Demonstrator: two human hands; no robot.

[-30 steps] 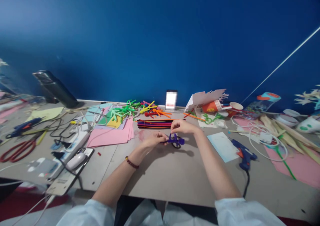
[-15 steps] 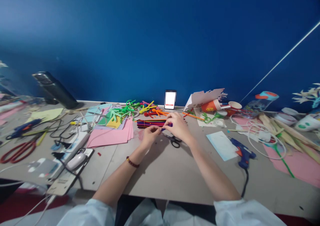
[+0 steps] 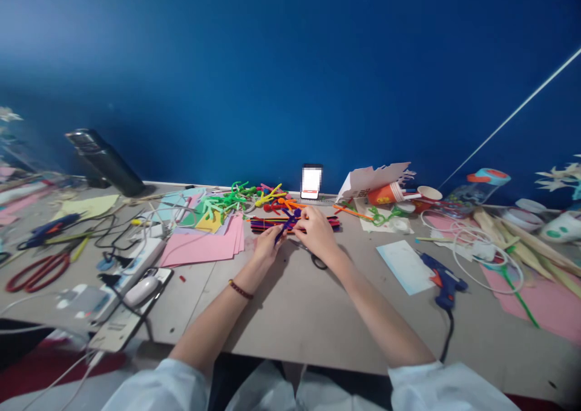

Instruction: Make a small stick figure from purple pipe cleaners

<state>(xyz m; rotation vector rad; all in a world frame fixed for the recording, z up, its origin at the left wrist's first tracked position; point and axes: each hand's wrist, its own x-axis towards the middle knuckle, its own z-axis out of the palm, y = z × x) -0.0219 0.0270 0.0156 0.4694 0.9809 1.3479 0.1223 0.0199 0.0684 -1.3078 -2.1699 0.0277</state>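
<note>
Both my hands meet at the middle of the table around a purple pipe cleaner figure [image 3: 291, 218], bent into several limbs. My left hand [image 3: 267, 245] pinches it from the left, with part of it lying along the fingers. The fingers of my right hand [image 3: 316, 230] close on its right side. Just behind the hands lies a bundle of pipe cleaners [image 3: 262, 224], purple, red and orange. Black-handled scissors [image 3: 320, 263] rest under my right hand, which hides part of them. Finished-looking green pipe cleaner shapes [image 3: 222, 202] and a yellow one [image 3: 269, 196] sit farther back.
A phone [image 3: 311, 181] stands against the blue wall. Pink paper sheets [image 3: 200, 249], a power strip [image 3: 131, 272] and red-handled scissors [image 3: 39, 272] lie to the left. On the right are a blue glue gun [image 3: 447, 281], a light-blue card [image 3: 403, 266] and paper cups [image 3: 385, 193].
The purple pipe cleaner figure has been raised and turned, so its limbs now show above the fingers. My left hand has rotated upward, and my right hand has shifted slightly down and left.
</note>
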